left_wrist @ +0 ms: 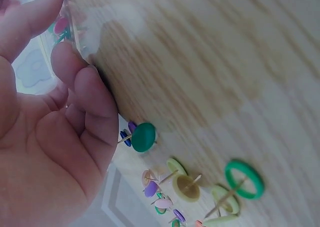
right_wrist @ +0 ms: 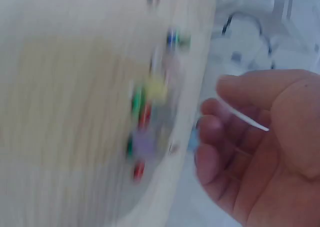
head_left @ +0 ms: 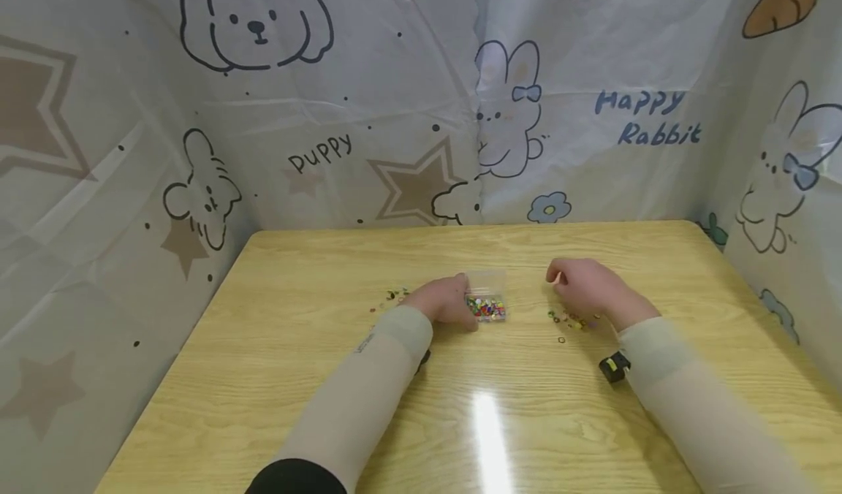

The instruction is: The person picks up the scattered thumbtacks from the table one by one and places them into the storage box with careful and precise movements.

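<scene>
Colourful thumbtacks fill a small clear plastic box [head_left: 488, 318] with its clear lid [head_left: 487, 282] raised at the back. My left hand [head_left: 447, 302] grips the box's left end, thumb at the front and fingers behind. In the left wrist view, those fingertips [left_wrist: 67, 59] curl against the box wall. To the box's right, my right hand [head_left: 588, 284] hovers beyond a small scatter of thumbtacks [head_left: 574, 322]. Its fingers are loosely bent, and the right wrist view shows no tack between thumb and fingertips. Blurred tacks [right_wrist: 144, 142] lie on the table beside this hand.
More loose thumbtacks [head_left: 393, 294] lie left of the box, partly behind my left hand; a green one [left_wrist: 244, 179] has its pin pointing up. The wooden table [head_left: 316, 260] ends at a printed cloth [head_left: 395, 114] behind. One ring-like tack [head_left: 561, 340] lies nearer me.
</scene>
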`<state>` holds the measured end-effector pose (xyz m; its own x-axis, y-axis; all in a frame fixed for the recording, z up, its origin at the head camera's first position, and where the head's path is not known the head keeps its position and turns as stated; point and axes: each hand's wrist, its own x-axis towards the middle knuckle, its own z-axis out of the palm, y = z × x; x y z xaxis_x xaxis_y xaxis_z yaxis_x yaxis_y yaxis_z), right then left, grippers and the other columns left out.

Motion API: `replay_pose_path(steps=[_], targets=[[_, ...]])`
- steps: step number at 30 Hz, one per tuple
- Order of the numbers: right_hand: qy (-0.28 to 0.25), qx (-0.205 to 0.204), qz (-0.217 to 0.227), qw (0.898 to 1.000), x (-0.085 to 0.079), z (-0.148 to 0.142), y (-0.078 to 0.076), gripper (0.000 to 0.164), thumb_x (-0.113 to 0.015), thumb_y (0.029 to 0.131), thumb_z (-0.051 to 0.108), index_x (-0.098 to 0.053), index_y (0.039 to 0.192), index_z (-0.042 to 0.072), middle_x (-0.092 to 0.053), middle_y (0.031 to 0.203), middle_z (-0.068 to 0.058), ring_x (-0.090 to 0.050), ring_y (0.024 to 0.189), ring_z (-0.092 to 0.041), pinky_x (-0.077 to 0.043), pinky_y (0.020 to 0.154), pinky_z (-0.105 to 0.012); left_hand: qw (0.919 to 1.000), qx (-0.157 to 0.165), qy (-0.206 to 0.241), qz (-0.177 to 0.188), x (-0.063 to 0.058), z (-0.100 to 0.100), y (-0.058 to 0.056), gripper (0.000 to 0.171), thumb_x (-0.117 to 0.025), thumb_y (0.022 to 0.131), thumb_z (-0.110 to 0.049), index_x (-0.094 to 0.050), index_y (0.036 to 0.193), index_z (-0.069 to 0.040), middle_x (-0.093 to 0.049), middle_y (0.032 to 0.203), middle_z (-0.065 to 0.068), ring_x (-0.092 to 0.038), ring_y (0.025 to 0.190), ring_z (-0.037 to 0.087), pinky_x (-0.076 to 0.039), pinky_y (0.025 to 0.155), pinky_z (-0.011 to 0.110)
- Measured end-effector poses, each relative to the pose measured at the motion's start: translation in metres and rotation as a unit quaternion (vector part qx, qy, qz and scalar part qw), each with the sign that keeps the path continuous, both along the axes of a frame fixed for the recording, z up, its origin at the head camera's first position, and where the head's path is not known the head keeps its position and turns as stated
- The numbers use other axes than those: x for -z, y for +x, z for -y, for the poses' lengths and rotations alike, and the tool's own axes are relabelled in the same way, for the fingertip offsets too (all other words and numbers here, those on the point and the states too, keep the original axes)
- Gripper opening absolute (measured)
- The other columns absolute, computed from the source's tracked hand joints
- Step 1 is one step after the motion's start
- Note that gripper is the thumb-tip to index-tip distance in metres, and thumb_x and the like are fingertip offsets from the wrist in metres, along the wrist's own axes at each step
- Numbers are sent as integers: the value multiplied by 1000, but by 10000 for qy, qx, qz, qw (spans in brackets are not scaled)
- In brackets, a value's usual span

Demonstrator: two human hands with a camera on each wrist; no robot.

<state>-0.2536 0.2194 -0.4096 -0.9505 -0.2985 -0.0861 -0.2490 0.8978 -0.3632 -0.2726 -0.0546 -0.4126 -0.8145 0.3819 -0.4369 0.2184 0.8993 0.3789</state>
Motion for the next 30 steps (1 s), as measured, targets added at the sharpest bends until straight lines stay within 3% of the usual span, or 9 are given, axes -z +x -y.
replay_pose_path(steps=[6,15,22,26,30], targets=[[92,350,407,9985,1,-36,-7,27,-49,92,13,-54,116,1,-60,102,-16,-53,84,-26,-46,79,-51,9999,57,-76,-45,-1,0,-1,65,-78,74,-44,-43,123,-18,-56,114,4,-52,93,18,-48,82,40],[116,530,525,9971,1,-37,-15,29,-45,94,14,-47,118,-2,-55,117,-24,-51,103,-35,-40,93,-58,9999,45,-80,-67,-2,1,-3,65,-79,74,-43,-44,123,-18,-57,114,3,-52,92,18,-48,82,40],[165,815,661,9943,4,-36,-23,30,-41,96,17,-39,117,-4,-53,115,-28,-50,100,-37,-40,91,-58,10000,26,21,4,1,0,-1,63,-79,74,-41,-44,121,-18,-56,107,1,-52,88,18,-48,78,39],[320,733,601,9950,5,-35,-25,30,-44,98,18,-42,119,-3,-53,117,-27,-50,103,-38,-40,93,-59,10000,-9,18,-24,2,-1,-1,64,-80,73,-41,-44,120,-18,-57,104,1,-52,85,18,-47,76,38],[464,548,520,9961,6,-33,-26,21,-46,99,19,-49,112,4,-58,108,-19,-53,94,-32,-43,88,-56,10000,-9,15,-47,2,-1,-1,64,-80,73,-41,-43,120,-19,-57,104,1,-52,85,18,-47,74,37]])
